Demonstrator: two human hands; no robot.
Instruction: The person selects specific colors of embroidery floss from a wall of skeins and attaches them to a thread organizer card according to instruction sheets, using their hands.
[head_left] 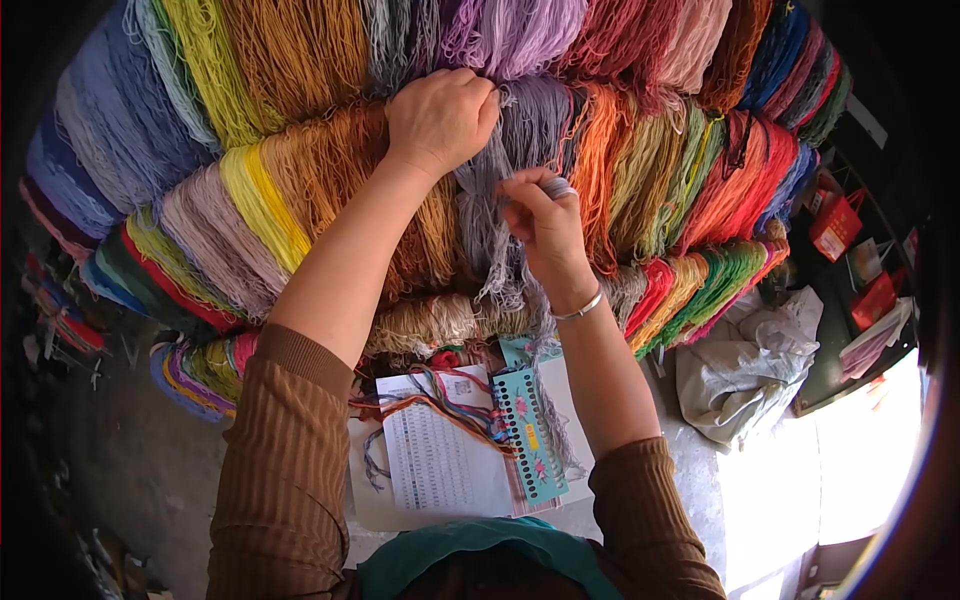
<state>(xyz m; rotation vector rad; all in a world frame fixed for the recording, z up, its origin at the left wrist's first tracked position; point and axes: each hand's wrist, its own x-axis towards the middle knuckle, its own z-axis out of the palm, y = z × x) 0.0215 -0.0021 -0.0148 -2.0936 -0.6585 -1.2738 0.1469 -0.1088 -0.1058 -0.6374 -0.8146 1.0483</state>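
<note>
Skeins of coloured embroidery thread hang in tiers in front of me. My left hand [443,120] is closed at the top of the middle tier, gripping the upper end of a hank of grey thread [487,220]. Lower and to the right, my right hand [545,220] has its fingers curled in, with strands of the same grey thread pinched and looped around them. Loose grey strands trail down over a teal floral card with punched holes [530,435]. Beside that card lies a printed chart sheet [430,450], with a bunch of multicoloured threads [455,405] across it.
Orange skeins [603,170] hang just right of my right hand, brown ones [340,190] left of my left arm. A pale plastic bag [755,370] sits on the floor at right. Beyond it, red packets [838,225] lie on a dark shelf. Bright light falls at lower right.
</note>
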